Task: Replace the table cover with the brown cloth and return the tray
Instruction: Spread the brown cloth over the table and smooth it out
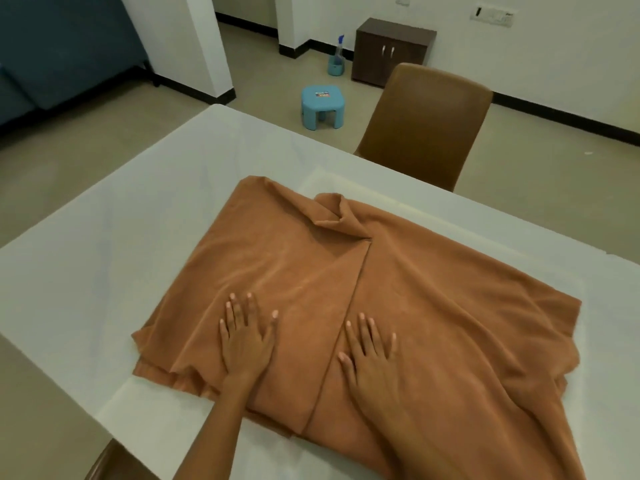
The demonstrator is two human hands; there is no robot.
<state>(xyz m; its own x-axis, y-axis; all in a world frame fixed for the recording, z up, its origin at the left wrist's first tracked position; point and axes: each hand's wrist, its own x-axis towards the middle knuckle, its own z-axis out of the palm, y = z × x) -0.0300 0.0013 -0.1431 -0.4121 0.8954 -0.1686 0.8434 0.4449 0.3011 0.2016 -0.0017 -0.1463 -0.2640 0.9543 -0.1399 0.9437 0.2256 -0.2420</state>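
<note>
Two bare hands pressing a folded brown terry cloth on a white-covered table.

Left hand and right hand lie flat, fingers spread, side by side on the cloth's near part. The blue plastic stool's label is unreadable.

Brown chair at the far edge of the desk. Small blue stool on the floor beyond. Spray bottle just beside a dark cabinet against the wall. Blue sofa far left.
</note>
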